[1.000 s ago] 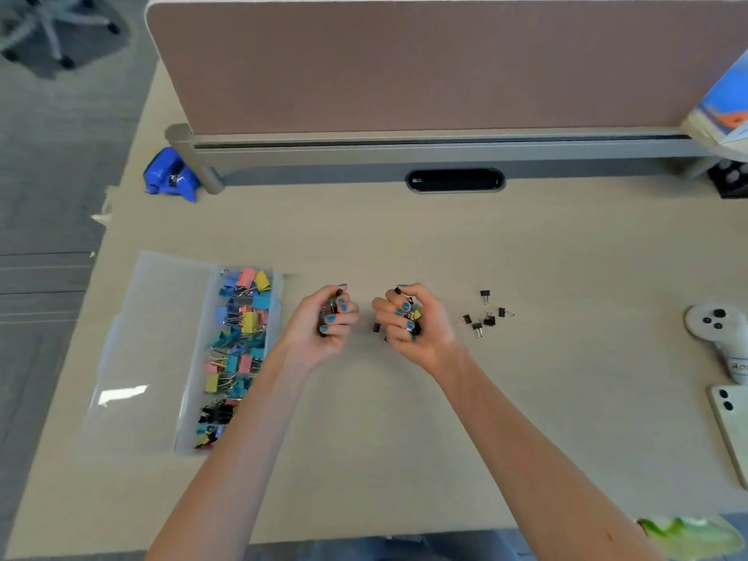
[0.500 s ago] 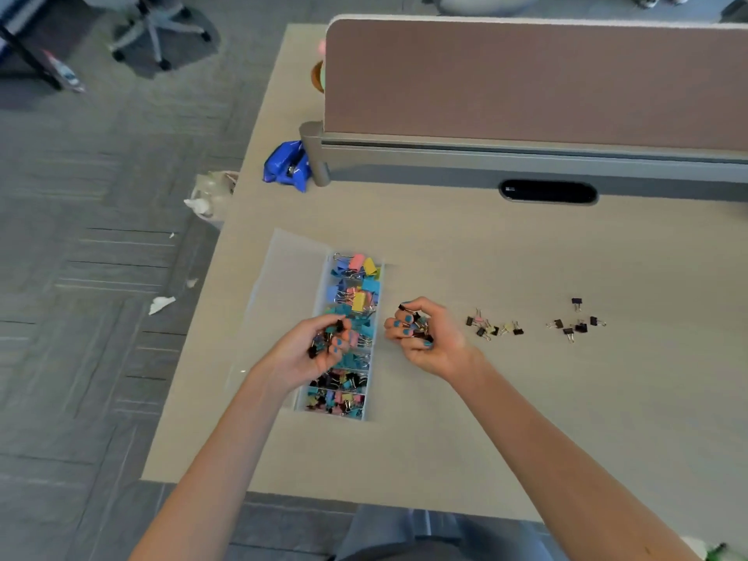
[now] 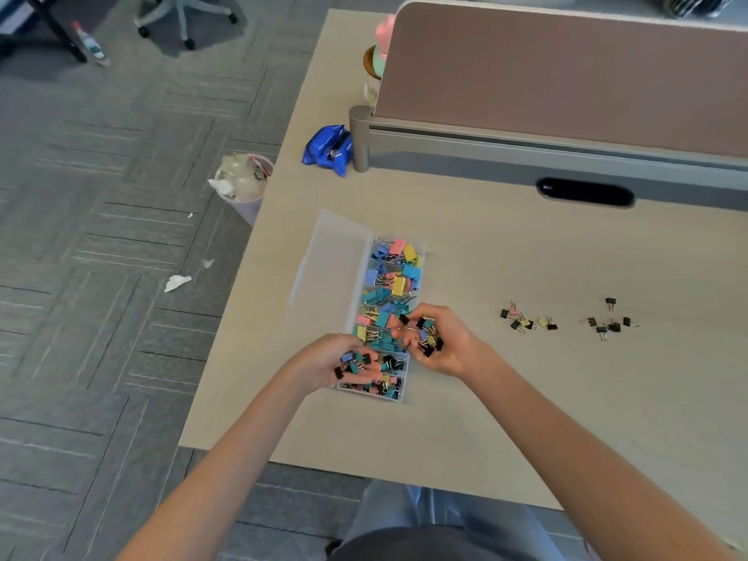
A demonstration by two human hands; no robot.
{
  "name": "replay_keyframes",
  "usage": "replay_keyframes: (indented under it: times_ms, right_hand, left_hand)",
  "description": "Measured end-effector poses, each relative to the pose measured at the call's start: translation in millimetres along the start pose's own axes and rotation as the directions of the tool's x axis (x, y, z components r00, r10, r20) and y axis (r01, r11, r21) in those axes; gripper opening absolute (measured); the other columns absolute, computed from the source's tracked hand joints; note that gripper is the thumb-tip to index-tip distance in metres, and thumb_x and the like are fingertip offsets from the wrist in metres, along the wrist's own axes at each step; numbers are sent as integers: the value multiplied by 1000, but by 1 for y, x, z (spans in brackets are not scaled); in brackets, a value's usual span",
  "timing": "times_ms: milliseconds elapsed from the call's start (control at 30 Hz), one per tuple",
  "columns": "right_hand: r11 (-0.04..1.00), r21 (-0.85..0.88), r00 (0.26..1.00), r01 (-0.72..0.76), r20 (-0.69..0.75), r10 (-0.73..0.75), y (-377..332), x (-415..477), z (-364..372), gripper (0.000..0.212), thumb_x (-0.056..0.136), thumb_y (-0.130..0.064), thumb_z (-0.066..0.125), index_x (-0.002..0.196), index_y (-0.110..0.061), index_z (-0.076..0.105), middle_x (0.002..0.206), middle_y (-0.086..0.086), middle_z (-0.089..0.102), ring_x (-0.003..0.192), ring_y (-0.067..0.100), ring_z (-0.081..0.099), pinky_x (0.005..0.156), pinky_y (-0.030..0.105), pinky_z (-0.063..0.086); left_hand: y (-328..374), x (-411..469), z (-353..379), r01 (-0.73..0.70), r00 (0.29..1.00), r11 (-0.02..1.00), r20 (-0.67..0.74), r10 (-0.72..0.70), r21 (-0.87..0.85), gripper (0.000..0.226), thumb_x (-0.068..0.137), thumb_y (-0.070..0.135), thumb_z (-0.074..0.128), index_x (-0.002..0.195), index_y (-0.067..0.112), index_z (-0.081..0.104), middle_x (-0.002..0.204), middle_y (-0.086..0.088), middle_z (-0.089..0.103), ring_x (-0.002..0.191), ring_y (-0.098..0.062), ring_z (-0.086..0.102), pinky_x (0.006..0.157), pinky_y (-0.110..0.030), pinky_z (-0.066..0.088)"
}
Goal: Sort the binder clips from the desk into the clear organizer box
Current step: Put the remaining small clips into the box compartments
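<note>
Matt, pale wood-grain desk (image 3: pixel 485 398) carries a frosted clear-plastic box (image 3: pixel 332 269) of clips (image 3: pixel 398 285) with smooth painted bodies and shiny wire handles. Behind stand a matt, cloth-like divider (image 3: pixel 566 74) on a smooth grey metal-looking rail (image 3: pixel 526 155) and a glossy blue plastic packet (image 3: pixel 328 149). Ribbed grey carpet (image 3: pixel 101 236) lies below.

Near end of the organizer box (image 3: pixel 398 396) is getting crowded: left hand (image 3: pixel 319 362) is hanging over its 7 o'clock corner and right hand (image 3: pixel 449 346) over its 4 o'clock side, both curling round binder clips (image 3: pixel 429 338). The lid (image 3: pixel 332 269) is lying open at the box's 9 o'clock, eating the strip to the desk (image 3: pixel 506 419) edge. At 3 o'clock, bare desk is running out to two scatters of loose clips (image 3: pixel 528 322). The partition (image 3: pixel 566 83) is walling off 12, with a blue packet (image 3: pixel 328 149) sitting at 11. Toward 6 the desk is lying open.
</note>
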State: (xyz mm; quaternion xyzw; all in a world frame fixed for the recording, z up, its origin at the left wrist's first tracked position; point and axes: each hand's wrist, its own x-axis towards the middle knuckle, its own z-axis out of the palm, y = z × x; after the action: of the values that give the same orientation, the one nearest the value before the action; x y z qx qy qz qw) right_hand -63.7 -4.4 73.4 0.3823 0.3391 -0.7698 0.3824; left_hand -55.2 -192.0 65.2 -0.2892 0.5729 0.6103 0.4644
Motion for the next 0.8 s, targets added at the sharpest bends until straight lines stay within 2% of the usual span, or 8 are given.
replay_keyframes:
  times_ms: [200, 267, 333, 433, 533, 633, 700, 800]
  right_hand:
    - [999, 39, 988, 0, -156, 6, 6, -5, -1, 14, 85, -4, 47, 96, 0, 55, 72, 16, 65, 54, 18, 61, 43, 24, 54]
    - [996, 92, 982, -3, -187, 21, 8, -4, -3, 12, 84, -1, 47, 95, 0, 53, 69, 17, 65, 66, 17, 50, 45, 30, 56]
    - [995, 100, 979, -16, -202, 36, 9, -3, -4, 12, 85, 0, 46, 93, 4, 55, 73, 16, 59, 57, 14, 39, 46, 34, 57]
    - [993, 113, 980, -35, -192, 56, 11, -3, -3, 27, 87, 0, 45, 112, 6, 54, 64, 15, 55, 34, 12, 39, 67, 41, 60]
    - [993, 109, 978, -52, -197, 73, 11, -5, 2, 45, 90, 0, 41, 135, 5, 42, 44, 12, 50, 29, 17, 43, 92, 43, 53]
    - [996, 51, 976, -76, -199, 85, 13, -7, 9, 40, 88, -1, 42, 127, 7, 49, 70, 20, 57, 66, 10, 59, 69, 46, 59]
    - [997, -3, 968, -71, -242, 68, 14, -10, 16, 23, 90, -1, 44, 110, 7, 51, 96, 24, 58, 106, 26, 63, 54, 49, 55]
    - [993, -93, 963, -72, -267, 45, 12, -10, 23, 15, 90, -1, 45, 105, 1, 47, 101, 20, 53, 108, 40, 61, 67, 46, 58]
  left_hand:
    - [2, 5, 9, 28, 999, 992, -48, -23, 119, 25, 96, 3, 46, 114, -8, 58, 104, -22, 62, 93, -36, 69, 85, -46, 57]
    - [4, 3, 12, 37, 998, 990, -60, -29, 132, 26, 94, 0, 47, 117, -7, 55, 119, -21, 56, 96, -36, 68, 78, -42, 59]
    - [6, 1, 14, 37, 996, 985, -87, -23, 170, 29, 94, -2, 48, 122, -5, 52, 128, -17, 48, 106, -35, 63, 67, -36, 61]
    - [7, 2, 15, 30, 994, 969, -110, -3, 244, 29, 97, 2, 45, 124, -5, 51, 116, -11, 47, 121, -30, 48, 65, -33, 60]
    - [9, 1, 13, 61, 994, 953, -108, -30, 297, 22, 99, 6, 38, 108, -7, 53, 92, -15, 53, 85, -29, 60, 57, -25, 55]
    - [11, -2, 10, 75, 993, 941, -111, -40, 331, 25, 99, 7, 33, 105, -9, 51, 92, -23, 59, 72, -32, 59, 60, -29, 54]
    - [14, -2, 8, 77, 993, 923, -116, -35, 378, 31, 100, 10, 33, 115, -11, 50, 105, -30, 62, 76, -33, 62, 66, -30, 54]
    - [17, -5, 4, 83, 992, 928, -122, -40, 363, 36, 101, 11, 33, 125, -13, 46, 116, -32, 60, 89, -36, 65, 76, -35, 57]
